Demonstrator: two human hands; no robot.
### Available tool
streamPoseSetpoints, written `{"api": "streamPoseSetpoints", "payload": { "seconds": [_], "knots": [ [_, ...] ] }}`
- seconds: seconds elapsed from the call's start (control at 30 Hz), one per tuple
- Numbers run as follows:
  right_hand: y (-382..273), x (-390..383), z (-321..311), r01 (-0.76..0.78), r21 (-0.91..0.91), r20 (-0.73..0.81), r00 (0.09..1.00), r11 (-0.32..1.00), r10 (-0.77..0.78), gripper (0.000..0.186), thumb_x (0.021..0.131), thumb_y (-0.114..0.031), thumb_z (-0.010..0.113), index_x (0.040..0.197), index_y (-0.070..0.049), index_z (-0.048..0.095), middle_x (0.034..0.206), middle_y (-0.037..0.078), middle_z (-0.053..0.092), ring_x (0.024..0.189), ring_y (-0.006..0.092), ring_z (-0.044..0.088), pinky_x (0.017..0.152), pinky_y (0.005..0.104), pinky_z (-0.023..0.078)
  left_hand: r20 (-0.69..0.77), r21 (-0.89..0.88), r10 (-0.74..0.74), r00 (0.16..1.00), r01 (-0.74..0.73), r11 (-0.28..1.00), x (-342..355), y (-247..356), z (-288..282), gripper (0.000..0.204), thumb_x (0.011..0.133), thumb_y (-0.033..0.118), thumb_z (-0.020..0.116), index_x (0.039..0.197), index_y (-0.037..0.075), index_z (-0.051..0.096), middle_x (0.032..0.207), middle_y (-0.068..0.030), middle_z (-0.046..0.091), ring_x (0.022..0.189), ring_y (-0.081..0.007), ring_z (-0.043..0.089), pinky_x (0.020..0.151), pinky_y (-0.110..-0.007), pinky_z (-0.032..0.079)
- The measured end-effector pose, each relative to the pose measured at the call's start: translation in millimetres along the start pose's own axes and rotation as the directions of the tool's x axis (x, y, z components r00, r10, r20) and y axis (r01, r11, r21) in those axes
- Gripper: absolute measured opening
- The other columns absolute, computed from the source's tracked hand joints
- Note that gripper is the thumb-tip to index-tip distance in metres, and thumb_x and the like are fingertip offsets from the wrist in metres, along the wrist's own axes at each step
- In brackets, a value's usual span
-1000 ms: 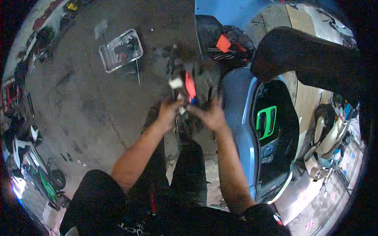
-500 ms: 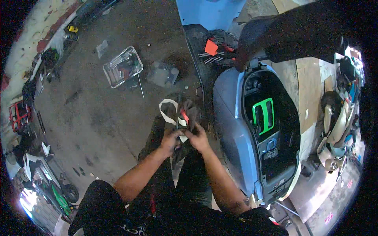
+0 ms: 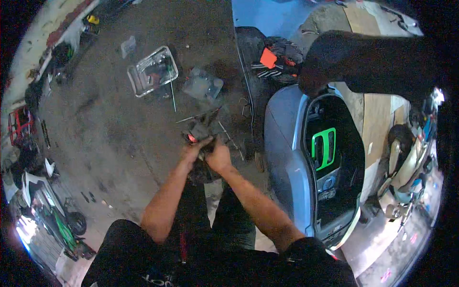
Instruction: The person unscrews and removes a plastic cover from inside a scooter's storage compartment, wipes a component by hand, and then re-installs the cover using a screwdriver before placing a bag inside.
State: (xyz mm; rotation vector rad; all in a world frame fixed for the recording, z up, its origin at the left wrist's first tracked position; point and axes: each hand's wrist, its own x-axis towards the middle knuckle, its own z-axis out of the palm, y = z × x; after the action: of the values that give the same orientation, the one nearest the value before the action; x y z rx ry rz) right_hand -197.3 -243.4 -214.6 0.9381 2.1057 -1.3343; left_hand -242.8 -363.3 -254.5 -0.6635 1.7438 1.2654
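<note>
Both hands are together over the floor in front of my legs, gripping a crumpled dark cloth (image 3: 204, 126). A bright red patch shows on the cloth beside my left hand (image 3: 192, 149), whose fingers are closed on its near edge. My right hand (image 3: 219, 157) is closed on the same cloth, just to the right. Thin pale strips stick out from the bundle on both sides. To the right stands a blue scooter (image 3: 284, 138) with its storage compartment uncovered. A bright green frame-shaped part (image 3: 324, 148) lies inside it.
A metal tray (image 3: 136, 82) with small tools lies on the floor ahead, beside a clear plastic bag (image 3: 204, 85). A striped dark cloth with an orange piece (image 3: 268, 58) rests on the scooter's footboard. A large dark shape (image 3: 363, 62) juts out at upper right. Other motorbikes (image 3: 401, 177) line the right.
My hands have moved slightly, and the bundle is turned. The white loop that stood out on its left now appears as thin strips. The view has shifted a little.
</note>
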Motion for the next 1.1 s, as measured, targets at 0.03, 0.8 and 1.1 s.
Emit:
{"api": "streamPoseSetpoints", "payload": {
  "seconds": [0.03, 0.8, 1.1],
  "knots": [
    [3.1, 8.0, 16.7, 0.148, 0.018, -0.011, 0.989, 0.989, -0.148, 0.053, 0.074, -0.017, 0.064, 0.116, 0.007, 0.044, 0.092, 0.029, 0.06, 0.09, 0.0448, 0.057, 0.079, 0.046, 0.047, 0.032, -0.105, 0.017, 0.999, -0.013, 0.994, 25.7, -31.5, -23.8, 0.052, 0.067, 0.027, 0.079, 0.104, 0.0, 0.055, 0.098, -0.0087, 0.063, 0.09, -0.0197, 0.06, 0.078, -0.034, 0.049],
    [1.0, 303.5, -245.2, -0.312, -0.83, -0.498, 0.788, 0.463, -0.362, 0.075, 0.058, -0.05, 0.075, 0.12, -0.011, 0.056, 0.115, 0.018, 0.059, 0.11, 0.0347, 0.054, 0.091, 0.045, 0.043, -0.139, -0.256, -0.174, 0.975, 0.134, 0.957, 73.0, -50.5, -139.6, 0.027, 0.085, 0.009, 0.059, 0.11, 0.004, 0.055, 0.1, -0.007, 0.062, 0.088, -0.0218, 0.059, 0.075, -0.035, 0.048],
    [-30.3, 322.7, -270.8, -0.309, -0.796, -0.387, 0.921, 0.52, -0.045, 0.084, 0.065, -0.059, 0.064, 0.134, -0.018, 0.039, 0.129, 0.017, 0.048, 0.118, 0.0315, 0.048, 0.1, 0.0595, 0.03, -0.146, -0.274, -0.121, 0.982, 0.077, 0.959, 60.8, -46.8, -155.3, 0.03, 0.083, 0.01, 0.062, 0.111, 0.004, 0.055, 0.103, -0.0061, 0.062, 0.088, -0.0199, 0.059, 0.079, -0.035, 0.047]
  ]
}}
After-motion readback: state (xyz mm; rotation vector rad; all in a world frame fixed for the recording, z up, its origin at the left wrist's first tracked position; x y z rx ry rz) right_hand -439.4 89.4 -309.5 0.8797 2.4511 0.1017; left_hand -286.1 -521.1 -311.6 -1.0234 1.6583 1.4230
